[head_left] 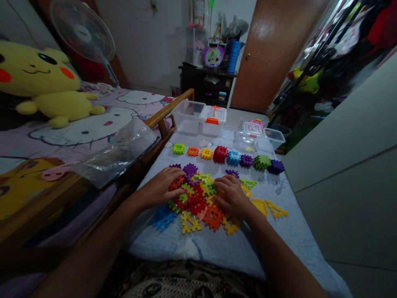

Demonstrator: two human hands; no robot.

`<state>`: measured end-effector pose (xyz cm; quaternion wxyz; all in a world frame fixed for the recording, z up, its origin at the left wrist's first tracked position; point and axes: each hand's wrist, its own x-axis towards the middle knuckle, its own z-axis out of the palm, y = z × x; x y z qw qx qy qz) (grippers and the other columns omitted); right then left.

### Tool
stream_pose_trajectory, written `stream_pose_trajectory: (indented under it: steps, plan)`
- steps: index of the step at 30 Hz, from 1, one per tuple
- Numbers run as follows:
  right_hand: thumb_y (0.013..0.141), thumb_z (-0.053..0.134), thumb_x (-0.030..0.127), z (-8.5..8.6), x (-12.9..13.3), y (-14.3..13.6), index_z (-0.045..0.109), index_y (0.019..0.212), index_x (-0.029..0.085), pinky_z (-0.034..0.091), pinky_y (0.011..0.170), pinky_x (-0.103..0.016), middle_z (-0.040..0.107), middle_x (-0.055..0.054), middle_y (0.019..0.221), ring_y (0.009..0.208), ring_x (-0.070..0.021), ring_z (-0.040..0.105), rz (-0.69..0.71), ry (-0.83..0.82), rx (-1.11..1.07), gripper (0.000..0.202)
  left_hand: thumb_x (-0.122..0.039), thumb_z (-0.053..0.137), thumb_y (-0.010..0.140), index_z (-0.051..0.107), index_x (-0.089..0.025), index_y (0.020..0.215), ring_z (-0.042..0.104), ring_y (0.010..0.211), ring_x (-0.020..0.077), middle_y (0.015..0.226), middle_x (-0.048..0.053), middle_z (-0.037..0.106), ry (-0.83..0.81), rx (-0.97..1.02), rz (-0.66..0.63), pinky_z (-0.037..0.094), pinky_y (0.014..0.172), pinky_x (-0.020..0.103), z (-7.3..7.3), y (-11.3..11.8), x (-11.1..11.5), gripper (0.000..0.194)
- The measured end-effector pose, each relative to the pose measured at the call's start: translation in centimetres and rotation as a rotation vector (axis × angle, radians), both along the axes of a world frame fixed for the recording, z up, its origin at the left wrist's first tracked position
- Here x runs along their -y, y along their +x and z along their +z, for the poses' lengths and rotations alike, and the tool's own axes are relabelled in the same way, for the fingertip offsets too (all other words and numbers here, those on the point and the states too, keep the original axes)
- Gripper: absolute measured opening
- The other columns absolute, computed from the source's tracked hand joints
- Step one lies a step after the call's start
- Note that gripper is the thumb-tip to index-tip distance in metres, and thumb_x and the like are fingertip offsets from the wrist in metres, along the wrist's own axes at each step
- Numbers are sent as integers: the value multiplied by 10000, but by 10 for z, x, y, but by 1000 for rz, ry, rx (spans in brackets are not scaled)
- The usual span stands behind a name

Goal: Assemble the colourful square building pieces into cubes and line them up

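Yellow plush toy (52, 89), white fan (82, 35), wooden door (263, 54)

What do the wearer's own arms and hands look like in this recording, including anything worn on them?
The left hand and right hand are ungloved, and both forearms are bare, with no sleeve, watch or bracelet visible. The picture is too dim to rule out a thin ring.

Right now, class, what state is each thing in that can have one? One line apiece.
Loose pieces: heaped, mixed colours
Block row: lined up, grouped by colour
Left grip: touching the pieces
Right grip: touching the pieces
Orange-latched box: lid on
Leftmost clear box: looks open
Plastic bag: crumpled
Fan: running or not, cannot tell
Door: looks shut
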<state>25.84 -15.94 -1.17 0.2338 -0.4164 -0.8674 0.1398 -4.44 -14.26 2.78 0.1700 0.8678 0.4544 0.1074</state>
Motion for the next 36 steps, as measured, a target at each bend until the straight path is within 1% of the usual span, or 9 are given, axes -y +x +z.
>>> stream_pose_trajectory:
  steps: [3,6,11,16,18,23,27,32,36]
  plan:
    - [877,624,275,-2,-2,-2,648,1054,213,387,980,-459,683,-86,1104,1040,-257,537,-3,-7,15,188,-473,733,795,544,-196,1330,461,1336,300,1410,121,547,-63,-10,-26,366,1139,461,2,0,14,632]
    - [869,622,254,-4,-4,0,630,983,210,401,942,-435,670,-79,1007,1004,-250,537,-40,-9,21,122,-448,807,716,518,-196,1364,437,1355,309,1449,128,507,-97,-36,-47,354,1147,466,0,4,22,753]
    - [851,577,190,-5,-4,4,632,968,202,429,891,-423,654,-90,995,992,-256,535,-81,-13,19,129,-350,775,746,543,-212,1322,461,1337,299,1419,105,537,-80,-4,-40,364,1140,457,-3,12,26,637]
    - [839,589,224,-3,-5,0,563,1276,203,359,1065,-506,610,-119,1314,1237,-300,470,-54,2,-18,438,-301,744,770,521,-237,1332,475,1333,287,1409,93,551,-58,93,-45,378,1130,464,-8,17,24,608]
    - [830,601,241,-3,-6,-3,526,1341,208,339,1085,-534,596,-119,1349,1287,-322,436,-29,-30,25,518,-305,746,774,497,-255,1353,465,1345,287,1422,93,541,-59,118,-39,376,1129,481,-13,19,23,632]
    - [843,596,254,1,-7,-9,591,1246,211,379,1046,-494,631,-112,1213,1147,-287,504,19,-76,89,405,-326,775,761,461,-244,1371,491,1316,282,1418,116,533,-57,186,-21,393,1115,490,-23,23,16,691]
    - [808,605,223,3,-6,-7,611,1196,194,405,1008,-476,608,-107,1123,1070,-275,509,-16,-84,88,390,-367,803,745,427,-270,1401,484,1318,286,1434,110,517,-57,216,-14,392,1112,502,-24,20,10,762]
    - [750,598,205,-5,-9,8,538,1318,165,413,1013,-489,542,-134,1164,1117,-300,479,-146,-16,-12,572,-399,781,775,494,-244,1341,499,1291,290,1368,108,563,-42,178,-4,398,1097,495,-20,15,5,654]
    - [752,599,234,-11,-13,23,521,1333,197,425,991,-515,522,-128,1157,1096,-312,489,-236,26,-49,588,-353,711,839,538,-221,1275,544,1196,264,1280,93,611,-20,136,-11,431,1047,459,-22,20,4,488]
